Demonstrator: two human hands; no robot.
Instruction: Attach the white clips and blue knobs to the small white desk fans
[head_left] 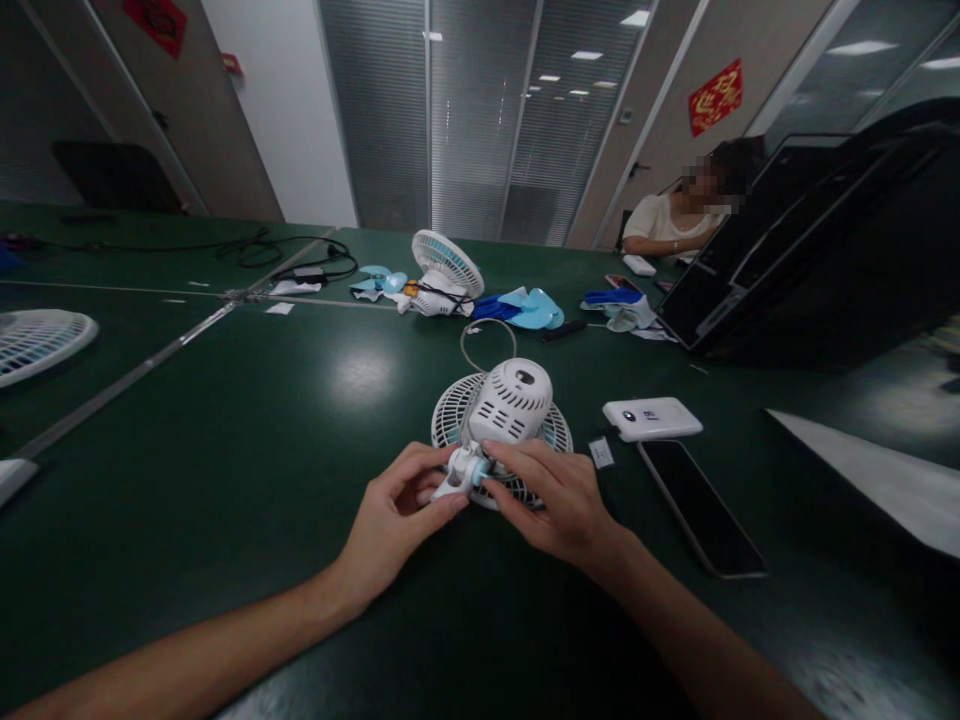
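- Pinching the white plastic clip (452, 478) between the fingers of the left hand (401, 490), thumb below and index finger above.
- Gripping the light-blue knob (480, 471) of that clip between thumb and index finger of the right hand (551, 490).
- Just beyond both hands, lying face-down on the green table (300, 420): a small white fan (506, 425), motor housing (521, 390) upward, round grille (448, 408) underneath.
- Partly hidden by fingers, with any joint between clip and housing impossible to tell.
- Behind the housing, in a loop, a thin cord (462, 348).
- To the right of the right hand, a small label (601, 452), a white handheld device (652, 418) and a dark-screened smartphone (701, 508).
- Farther back, tilted, a second fan (448, 265), near light-blue blades (536, 308).
- Seated beyond the table, at right, a person (660, 225) in a pale top.
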